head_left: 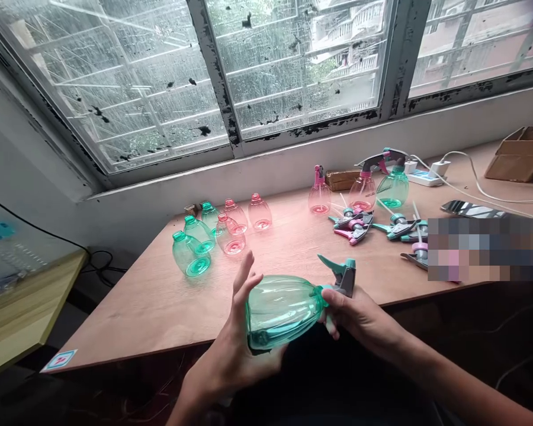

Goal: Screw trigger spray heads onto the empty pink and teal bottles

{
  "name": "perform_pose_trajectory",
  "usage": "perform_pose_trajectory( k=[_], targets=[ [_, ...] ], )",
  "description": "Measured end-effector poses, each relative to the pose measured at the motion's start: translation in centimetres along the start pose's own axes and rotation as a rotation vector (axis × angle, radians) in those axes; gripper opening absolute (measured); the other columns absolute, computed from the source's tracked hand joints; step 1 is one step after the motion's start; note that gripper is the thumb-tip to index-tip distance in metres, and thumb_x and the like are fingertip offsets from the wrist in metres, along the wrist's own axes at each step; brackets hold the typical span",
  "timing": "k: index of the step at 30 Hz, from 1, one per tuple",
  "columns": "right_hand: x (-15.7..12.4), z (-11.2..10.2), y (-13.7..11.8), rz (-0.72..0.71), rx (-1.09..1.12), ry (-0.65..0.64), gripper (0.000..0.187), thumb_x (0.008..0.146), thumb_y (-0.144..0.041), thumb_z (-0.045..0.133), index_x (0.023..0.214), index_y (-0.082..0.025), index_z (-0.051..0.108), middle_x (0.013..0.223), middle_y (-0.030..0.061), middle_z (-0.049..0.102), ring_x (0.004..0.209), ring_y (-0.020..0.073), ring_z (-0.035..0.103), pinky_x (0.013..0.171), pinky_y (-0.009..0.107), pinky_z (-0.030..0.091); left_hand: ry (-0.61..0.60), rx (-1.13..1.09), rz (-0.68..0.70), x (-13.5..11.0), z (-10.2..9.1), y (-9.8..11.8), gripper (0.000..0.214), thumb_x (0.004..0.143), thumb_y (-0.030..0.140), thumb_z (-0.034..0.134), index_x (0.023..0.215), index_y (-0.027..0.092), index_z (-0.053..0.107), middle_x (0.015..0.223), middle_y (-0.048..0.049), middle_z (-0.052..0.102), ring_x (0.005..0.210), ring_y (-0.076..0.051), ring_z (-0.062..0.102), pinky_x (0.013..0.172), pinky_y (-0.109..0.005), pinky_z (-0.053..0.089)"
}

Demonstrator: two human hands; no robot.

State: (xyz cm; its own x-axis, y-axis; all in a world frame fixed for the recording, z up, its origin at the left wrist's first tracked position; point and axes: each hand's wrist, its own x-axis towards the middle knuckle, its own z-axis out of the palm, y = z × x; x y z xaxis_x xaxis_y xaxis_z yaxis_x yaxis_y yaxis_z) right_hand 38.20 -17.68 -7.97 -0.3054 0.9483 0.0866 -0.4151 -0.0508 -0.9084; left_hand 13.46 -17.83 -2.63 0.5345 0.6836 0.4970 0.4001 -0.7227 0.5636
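The green spray bottle (pixel 284 307) is held on its side in the air, just before the near edge of the bench (pixel 160 302). The left hand (pixel 235 349) cups the bottle's base with its palm, the fingers only half curled and the upper ones stretched out. The right hand (pixel 359 316) is closed around the neck, just under the grey and green spray head (pixel 342 273). Farther on the bench, at the left, stand green bottles (pixel 189 254) and pink bottles (pixel 231 236) without heads. At the right lie loose spray heads (pixel 355 225), near three finished bottles (pixel 393 183) by the window.
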Motion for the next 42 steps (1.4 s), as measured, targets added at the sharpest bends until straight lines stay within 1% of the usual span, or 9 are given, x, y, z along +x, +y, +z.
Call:
perform_pose_trajectory(
  k=[3,6,11,16,20,24,30,35,42],
  targets=[
    [-0.5,-0.1,-0.1,-0.147,-0.196,0.043,0.033,0.089,-0.047,0.07,0.076,-0.017,0.072,0.066,0.0046,0.074,0.054,0.0165,0.068,0.056,0.027,0.055,-0.014,-0.219,-0.148,-0.2,-0.3,0.1,0.112,0.068,0.055,0.084,0.155,0.046,0.014,0.171,-0.0032,-0.003,0.155,-0.042,0.002,0.121,-0.065,0.016],
    [-1.4,-0.4,-0.5,-0.489,-0.615,0.124,0.022,0.081,-0.038,0.081,0.095,-0.021,0.076,0.072,0.0028,0.078,0.06,0.0202,0.072,0.062,0.029,0.058,0.088,-0.676,-0.37,0.2,-0.2,0.3,0.103,0.069,0.087,0.053,0.156,0.038,0.025,0.17,-0.0054,0.01,0.151,-0.043,0.02,0.116,-0.061,0.031],
    [-1.6,-0.6,-0.5,-0.774,-0.878,0.062,0.033,0.074,-0.032,0.087,0.105,-0.025,0.077,0.081,0.0022,0.08,0.062,0.0211,0.074,0.062,0.028,0.058,0.134,-0.923,-0.804,1.1,0.7,0.8,0.068,0.091,0.07,0.045,0.136,0.02,0.056,0.143,-0.0153,0.058,0.132,-0.037,0.053,0.11,-0.051,0.041],
    [-0.9,0.6,-0.8,-0.279,-0.423,0.051,0.033,0.092,-0.048,0.066,0.076,-0.019,0.07,0.064,0.0038,0.073,0.059,0.0201,0.069,0.063,0.032,0.056,0.195,-0.512,-0.345,0.7,0.9,1.0,0.06,0.088,0.059,0.059,0.138,0.028,0.048,0.146,-0.012,0.051,0.119,-0.033,0.058,0.098,-0.047,0.05],
    [-1.3,1.2,-1.6,-0.198,-0.341,0.002,0.033,0.09,-0.047,0.069,0.076,-0.017,0.067,0.063,0.0024,0.069,0.06,0.0176,0.066,0.062,0.029,0.054,0.185,-0.346,-0.065,0.1,0.0,0.9,0.064,0.087,0.056,0.063,0.144,0.034,0.042,0.151,-0.0096,0.043,0.135,-0.036,0.044,0.107,-0.051,0.043],
    [-2.2,0.6,-1.7,-0.479,-0.591,0.125,0.025,0.081,-0.039,0.081,0.097,-0.022,0.069,0.077,0.0027,0.074,0.064,0.0195,0.07,0.055,0.026,0.053,0.086,-0.701,-0.248,0.5,-0.3,0.8,0.066,0.084,0.053,0.066,0.143,0.037,0.044,0.162,-0.005,0.032,0.142,-0.038,0.036,0.109,-0.055,0.042],
    [-3.1,-0.6,-1.3,-0.933,-0.891,0.026,0.033,0.079,-0.052,0.08,0.098,-0.027,0.07,0.067,0.0035,0.076,0.049,0.0229,0.068,0.049,0.032,0.052,0.274,-1.143,-0.775,1.4,2.6,1.9,0.052,0.094,0.056,0.046,0.111,0.013,0.07,0.116,-0.0157,0.072,0.1,-0.03,0.068,0.093,-0.045,0.053],
    [-2.2,0.2,0.6,-0.83,-0.609,0.22,0.023,0.087,-0.05,0.072,0.091,-0.028,0.067,0.06,0.0003,0.068,0.047,0.02,0.061,0.044,0.029,0.045,0.567,-0.968,-0.573,0.4,4.7,2.8,0.045,0.096,0.052,0.044,0.106,0.015,0.068,0.106,-0.012,0.074,0.09,-0.027,0.069,0.081,-0.039,0.055],
    [-1.1,2.4,1.6,-0.503,-0.243,0.377,0.037,0.091,-0.054,0.062,0.069,-0.025,0.057,0.061,0.0004,0.045,0.052,0.0173,0.039,0.047,0.031,0.036,0.71,-0.498,-0.234,0.1,5.2,2.3,0.044,0.092,0.056,0.045,0.106,0.02,0.067,0.111,-0.0092,0.069,0.103,-0.03,0.063,0.088,-0.041,0.05]
  ],
)
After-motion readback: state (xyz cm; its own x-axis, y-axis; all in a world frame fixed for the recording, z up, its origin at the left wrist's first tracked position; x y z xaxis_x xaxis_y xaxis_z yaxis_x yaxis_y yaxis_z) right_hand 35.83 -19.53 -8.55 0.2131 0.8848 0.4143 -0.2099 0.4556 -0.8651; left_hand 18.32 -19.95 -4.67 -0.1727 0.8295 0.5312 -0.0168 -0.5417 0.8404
